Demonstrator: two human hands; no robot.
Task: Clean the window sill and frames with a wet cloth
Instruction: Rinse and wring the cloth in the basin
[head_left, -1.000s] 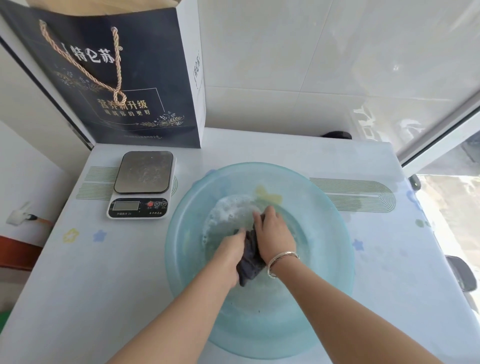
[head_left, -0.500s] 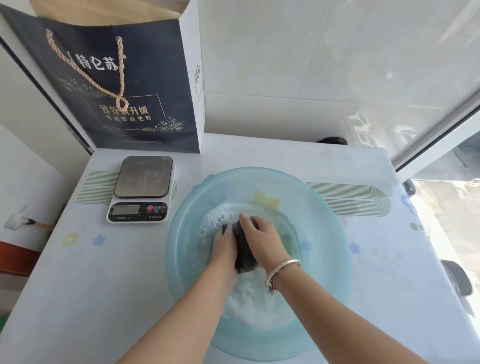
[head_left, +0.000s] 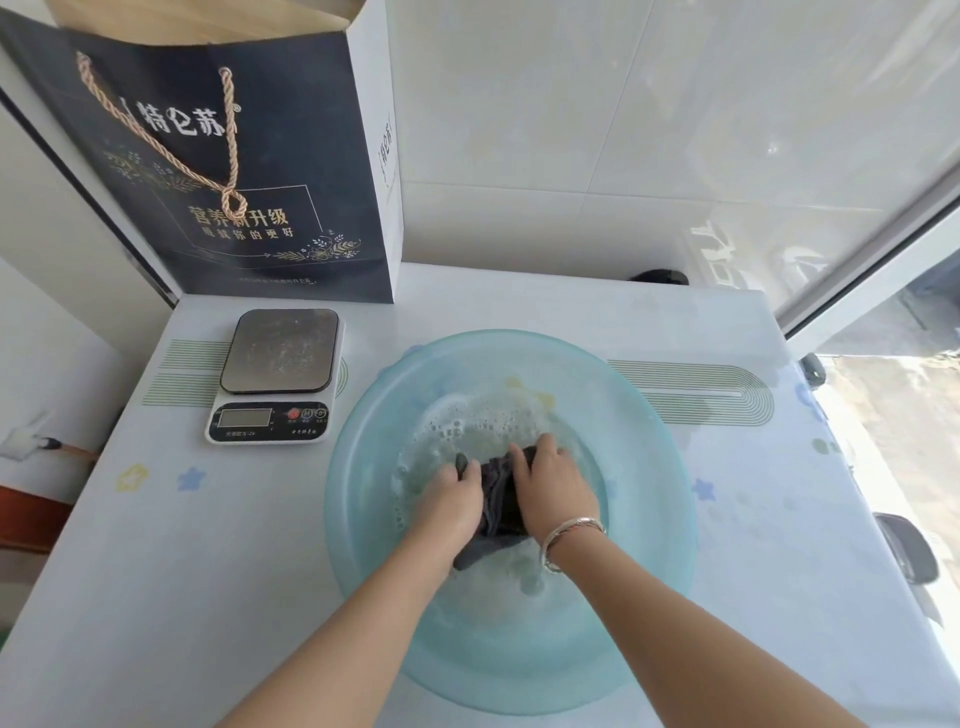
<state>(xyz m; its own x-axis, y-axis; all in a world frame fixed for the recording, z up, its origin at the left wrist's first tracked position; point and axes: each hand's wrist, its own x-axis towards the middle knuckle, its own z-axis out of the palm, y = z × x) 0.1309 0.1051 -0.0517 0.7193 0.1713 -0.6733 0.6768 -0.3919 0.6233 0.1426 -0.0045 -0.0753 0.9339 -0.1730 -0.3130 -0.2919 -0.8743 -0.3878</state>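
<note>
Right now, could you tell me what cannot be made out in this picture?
Head view:
- Fingertips of both hands: hidden in the dark cloth.
- Basin bottom: hidden by foam.
- Scale display: too small.
- Dark object by wall: unclear.

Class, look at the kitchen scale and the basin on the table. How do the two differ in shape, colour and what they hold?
The kitchen scale is rectangular, while the basin is round. The scale is white with a grey metal plate; the basin is translucent light blue. The scale's plate carries nothing, whereas the basin holds soapy water and a dark cloth gripped by the left hand and right hand. Both rest on the white table.
</note>
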